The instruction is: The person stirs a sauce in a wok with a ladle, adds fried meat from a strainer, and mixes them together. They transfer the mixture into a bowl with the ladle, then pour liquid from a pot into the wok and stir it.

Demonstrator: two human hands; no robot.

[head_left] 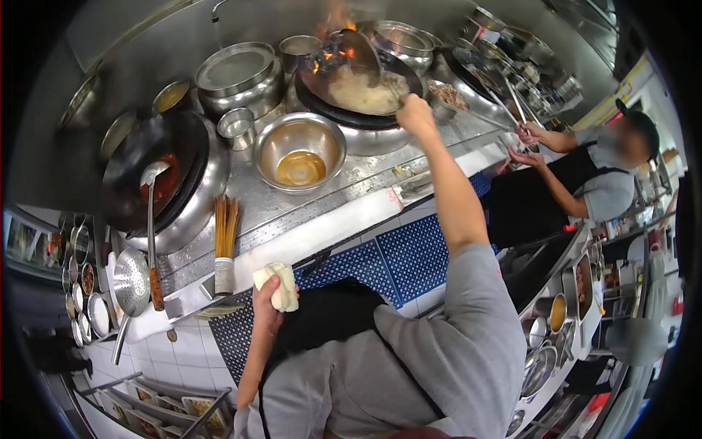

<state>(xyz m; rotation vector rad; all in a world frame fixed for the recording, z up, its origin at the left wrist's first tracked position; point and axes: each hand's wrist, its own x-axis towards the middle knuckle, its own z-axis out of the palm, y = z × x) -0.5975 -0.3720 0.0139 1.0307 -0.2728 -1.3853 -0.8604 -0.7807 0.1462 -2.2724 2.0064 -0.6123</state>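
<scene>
While flames point(338, 18) rise at its far rim, the wok point(358, 84) sits tilted on the far burner, right of centre, with a mound of pale rice point(365, 91) inside. The right hand point(414, 113) is closed around the wok's near edge or handle; the exact grip point is hidden by the hand itself. The right arm extends fully from the grey sleeve toward the wok.

The left hand point(267, 304) is at the near edge of the counter, fingers curled shut around a folded pale cloth point(278, 287).

Just left of the wok stands a steel bowl point(300, 151) holding a little amber liquid. Farther left, a second wok point(157, 172) contains red sauce, with a ladle point(151, 219) resting in it, handle toward the near side. A bamboo brush point(225, 245) lies on the counter between the ladle and the cloth. A perforated skimmer point(130, 289) hangs at the near left.

At the right, another person point(585, 183) in a dark apron works at a separate station, both hands on utensils.
</scene>
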